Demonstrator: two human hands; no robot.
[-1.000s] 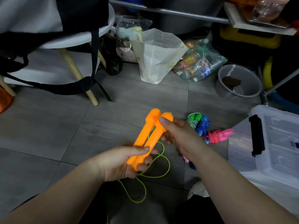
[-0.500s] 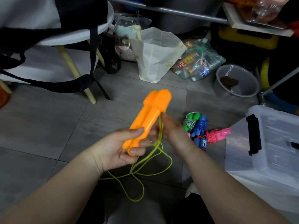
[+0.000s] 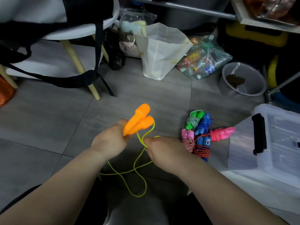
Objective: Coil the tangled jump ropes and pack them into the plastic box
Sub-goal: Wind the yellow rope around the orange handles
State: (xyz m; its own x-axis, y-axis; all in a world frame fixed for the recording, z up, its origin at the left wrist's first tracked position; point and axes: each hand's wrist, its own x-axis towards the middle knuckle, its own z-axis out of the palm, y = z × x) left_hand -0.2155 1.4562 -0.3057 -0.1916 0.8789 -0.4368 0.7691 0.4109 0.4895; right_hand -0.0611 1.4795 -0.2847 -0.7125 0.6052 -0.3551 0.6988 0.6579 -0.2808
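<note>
My left hand [image 3: 110, 142] grips the two orange handles [image 3: 138, 120] of a jump rope together, their fat ends pointing up and away. The thin yellow-green cord [image 3: 138, 168] hangs from them in loose loops down to the floor. My right hand [image 3: 164, 150] pinches that cord just right of the handles. Several coiled jump ropes [image 3: 201, 135] in green, blue, pink and red lie in a pile on the floor to the right. The clear plastic box [image 3: 276, 140] with a black latch stands at the far right.
A round white stool with wooden legs [image 3: 78, 62] and black bag straps stands at the left. A white paper bag [image 3: 162, 51], a clear bag of packets [image 3: 204, 59] and a clear bowl [image 3: 243, 78] line the back. Grey floor tiles [image 3: 48, 119] lie in front.
My left hand turned palm-down with the handles, now lower and angled right. My right hand left the handle ends, dropped to the cord and pulled it rightward.
</note>
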